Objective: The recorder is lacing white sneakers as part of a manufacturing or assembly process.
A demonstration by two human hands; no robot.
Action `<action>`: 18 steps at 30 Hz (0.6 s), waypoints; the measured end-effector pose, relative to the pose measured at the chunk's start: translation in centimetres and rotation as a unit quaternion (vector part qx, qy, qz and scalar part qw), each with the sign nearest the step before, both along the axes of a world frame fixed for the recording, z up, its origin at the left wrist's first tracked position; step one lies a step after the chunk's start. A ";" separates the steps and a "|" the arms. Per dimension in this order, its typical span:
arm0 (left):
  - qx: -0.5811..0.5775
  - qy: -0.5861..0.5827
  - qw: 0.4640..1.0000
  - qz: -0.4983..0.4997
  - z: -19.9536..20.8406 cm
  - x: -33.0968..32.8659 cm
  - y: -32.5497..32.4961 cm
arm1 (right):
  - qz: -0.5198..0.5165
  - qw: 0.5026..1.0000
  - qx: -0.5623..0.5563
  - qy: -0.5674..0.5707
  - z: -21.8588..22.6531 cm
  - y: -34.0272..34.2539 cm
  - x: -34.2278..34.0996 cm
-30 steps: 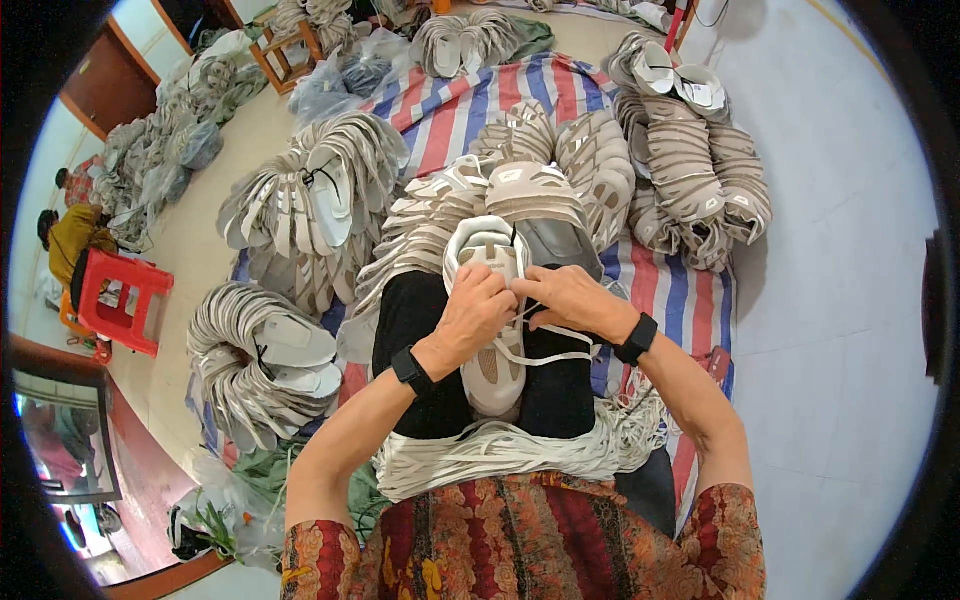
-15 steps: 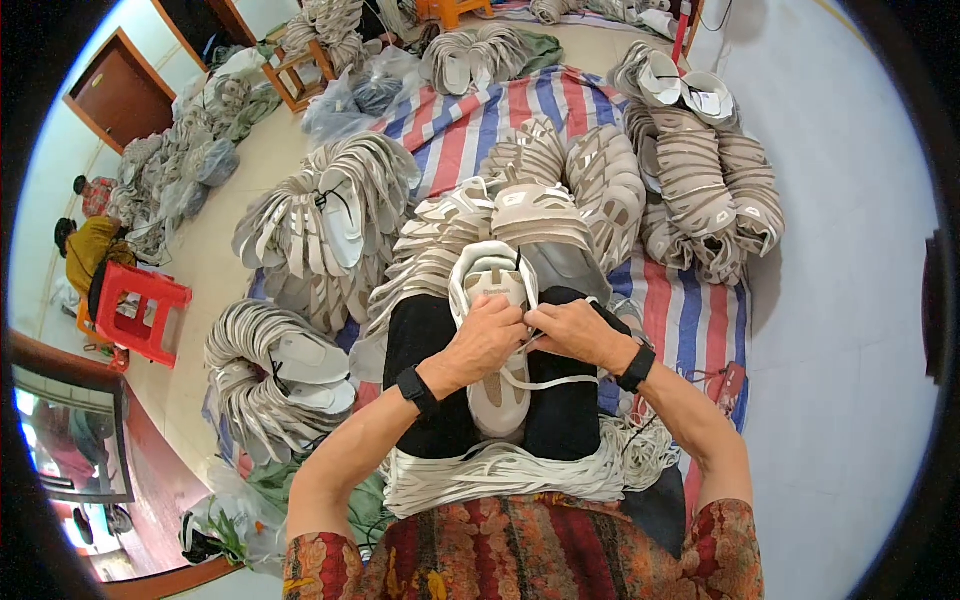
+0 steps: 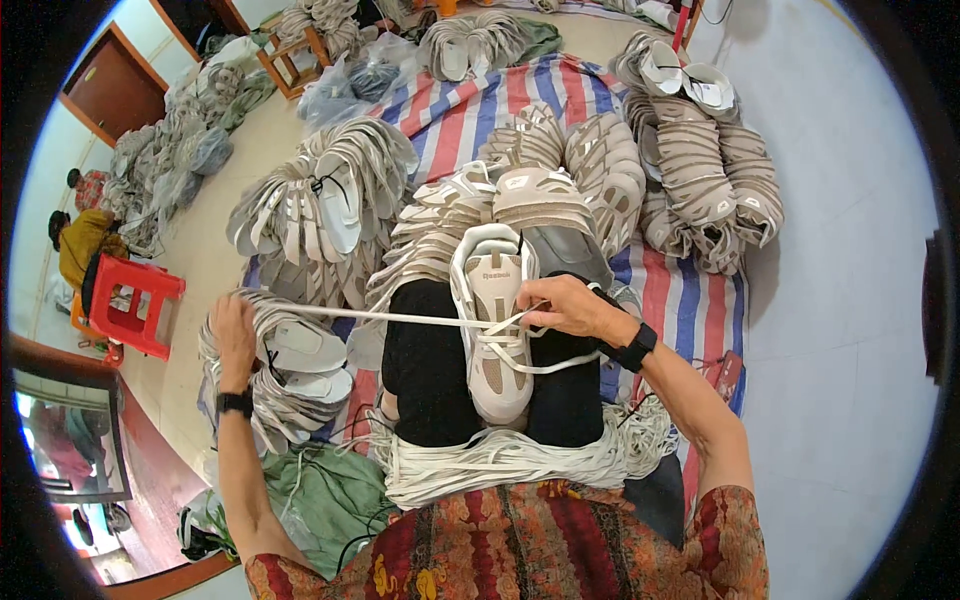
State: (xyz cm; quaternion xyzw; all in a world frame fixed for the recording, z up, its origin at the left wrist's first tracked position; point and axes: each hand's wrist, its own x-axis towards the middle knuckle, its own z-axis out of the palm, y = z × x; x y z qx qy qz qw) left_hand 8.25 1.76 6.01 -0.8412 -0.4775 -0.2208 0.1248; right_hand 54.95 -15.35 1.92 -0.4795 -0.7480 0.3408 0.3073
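Observation:
A beige and white shoe upper (image 3: 497,285) rests lengthwise between my black-clad knees, its opening at the far end. White lace crosses its lower part. Far out to the left, my left hand (image 3: 233,335) is closed on one end of the white shoelace (image 3: 385,316), which runs taut across to the shoe. My right hand (image 3: 562,305) stays at the right side of the shoe, fingers pinched on the lace near the eyelets. A loose loop of lace hangs below it. A bundle of white laces (image 3: 500,468) lies across my lap.
Tied stacks of shoe uppers (image 3: 340,205) stand left, with another stack (image 3: 700,180) at right, on a striped sheet (image 3: 655,310). Nearer left is a ring-shaped bundle (image 3: 300,365). A red stool (image 3: 137,305) and a seated person (image 3: 88,250) are farther left.
My left hand has swung from the shoe far out to the left, drawing the lace straight. My right hand stays beside the shoe.

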 end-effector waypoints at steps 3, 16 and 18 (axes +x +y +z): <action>-0.092 -0.009 0.992 -0.081 -4.1 -1.1 -1.9 | -0.044 0.991 0.107 -0.061 0.7 -0.5 -0.4; -0.366 -0.240 0.854 -0.282 -4.9 22.3 -10.8 | -0.175 0.980 -0.012 0.089 2.7 -9.6 -7.4; -0.463 -0.301 0.794 -0.255 -5.1 22.5 -10.4 | -0.269 0.897 -0.157 0.313 5.3 -8.5 -5.9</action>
